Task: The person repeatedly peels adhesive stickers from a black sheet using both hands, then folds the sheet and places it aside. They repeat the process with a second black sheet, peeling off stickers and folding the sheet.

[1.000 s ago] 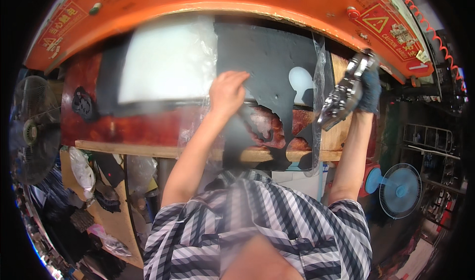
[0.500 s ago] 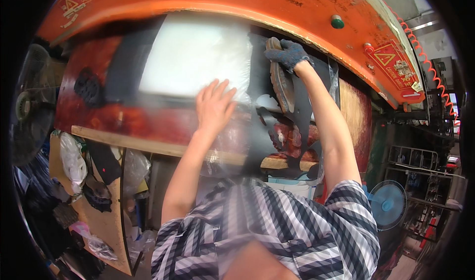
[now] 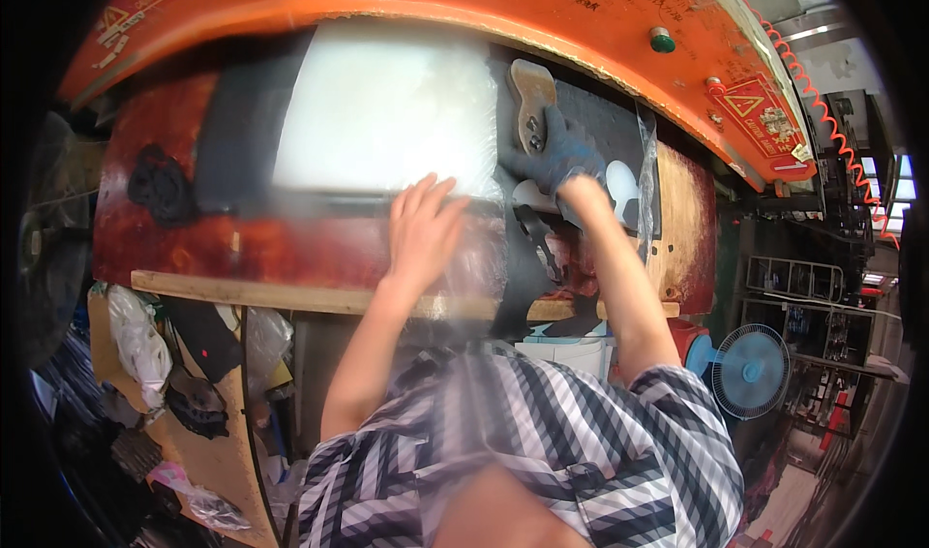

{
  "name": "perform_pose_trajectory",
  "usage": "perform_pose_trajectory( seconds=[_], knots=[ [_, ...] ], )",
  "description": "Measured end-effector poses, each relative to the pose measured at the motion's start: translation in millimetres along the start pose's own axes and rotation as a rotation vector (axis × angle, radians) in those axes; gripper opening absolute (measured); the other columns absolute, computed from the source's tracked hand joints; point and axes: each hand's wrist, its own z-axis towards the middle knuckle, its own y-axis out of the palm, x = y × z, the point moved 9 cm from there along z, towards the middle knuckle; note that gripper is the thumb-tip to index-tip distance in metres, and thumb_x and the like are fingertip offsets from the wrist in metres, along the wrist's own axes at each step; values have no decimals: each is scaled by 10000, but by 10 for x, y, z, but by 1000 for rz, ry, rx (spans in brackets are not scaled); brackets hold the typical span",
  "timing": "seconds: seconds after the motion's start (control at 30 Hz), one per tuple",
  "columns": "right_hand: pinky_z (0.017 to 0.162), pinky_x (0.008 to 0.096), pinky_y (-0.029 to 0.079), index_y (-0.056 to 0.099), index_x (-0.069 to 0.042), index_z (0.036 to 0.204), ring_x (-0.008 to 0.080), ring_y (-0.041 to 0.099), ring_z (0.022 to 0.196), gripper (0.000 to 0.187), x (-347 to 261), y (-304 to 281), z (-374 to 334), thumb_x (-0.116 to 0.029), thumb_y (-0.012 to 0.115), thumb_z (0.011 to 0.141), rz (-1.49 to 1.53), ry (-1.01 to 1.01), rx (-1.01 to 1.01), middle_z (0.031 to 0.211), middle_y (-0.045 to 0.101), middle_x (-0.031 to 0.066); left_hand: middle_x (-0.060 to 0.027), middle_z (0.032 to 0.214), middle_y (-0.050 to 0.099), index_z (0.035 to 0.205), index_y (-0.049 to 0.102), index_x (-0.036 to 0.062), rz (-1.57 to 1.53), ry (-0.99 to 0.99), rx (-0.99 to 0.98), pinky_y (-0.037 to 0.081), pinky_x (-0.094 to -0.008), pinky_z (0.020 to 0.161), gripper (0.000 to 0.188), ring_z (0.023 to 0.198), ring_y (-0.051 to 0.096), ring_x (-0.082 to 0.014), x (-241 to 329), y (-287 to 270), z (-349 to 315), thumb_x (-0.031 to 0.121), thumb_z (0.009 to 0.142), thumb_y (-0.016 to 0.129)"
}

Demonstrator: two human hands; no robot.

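My bare left hand [image 3: 424,233] rests palm down with fingers stretched out at the near edge of a white, plastic-covered slab [image 3: 387,112]. Beside it, on a black sheet [image 3: 590,112] with cut-outs, lies a sole-shaped cutting die [image 3: 531,98], its far end uncovered. My right hand [image 3: 569,156], in a dark blue glove, is over the near part of the die. Motion smears its fingers, so whether they grip the die cannot be told. Pale rounded shapes [image 3: 622,190] show next to the glove, and ragged cut-outs run along the sheet's near part.
An orange machine beam [image 3: 435,1] spans the far side above the reddish table [image 3: 290,243]. A dark cut piece [image 3: 160,182] lies at the left. Wooden edging [image 3: 261,291] runs along the front. A blue fan [image 3: 750,369] stands at right, and bags [image 3: 135,330] hang at left.
My right hand has come nearer to me from the die's far end. The die has shifted slightly left and stands more upright in view. My left hand has stayed at the slab's edge.
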Motion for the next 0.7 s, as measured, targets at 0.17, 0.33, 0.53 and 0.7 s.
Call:
perform_pose_trajectory(
  seconds=[0.17,0.33,0.53,0.7],
  knots=[
    [959,428,453,542,-78,1305,371,566,1126,871,126,38,-97,-490,809,584,194,66,41,1252,572,217,-68,1225,603,974,711,116,-38,-86,85,347,-437,993,192,1232,474,-300,32,-195,-435,124,786,675],
    [931,416,472,609,-106,1252,363,582,1096,810,131,97,28,-476,823,565,445,127,115,1206,602,202,-63,1197,610,911,712,117,42,-222,72,348,-424,972,158,1191,499,-294,-41,-376,-925,96,758,679],
    [912,397,486,622,-131,1241,340,606,1067,785,108,254,171,-482,821,567,340,158,270,1157,624,201,24,1026,665,879,710,168,139,-148,164,410,-330,825,201,984,606,-200,-26,-352,-978,78,701,685],
    [872,393,514,655,-170,1202,331,640,1003,713,58,213,266,-429,838,564,190,108,318,1109,632,204,54,957,673,881,716,177,90,-97,203,439,-297,723,213,862,632,-167,-62,-328,-927,93,687,690]
  ],
)
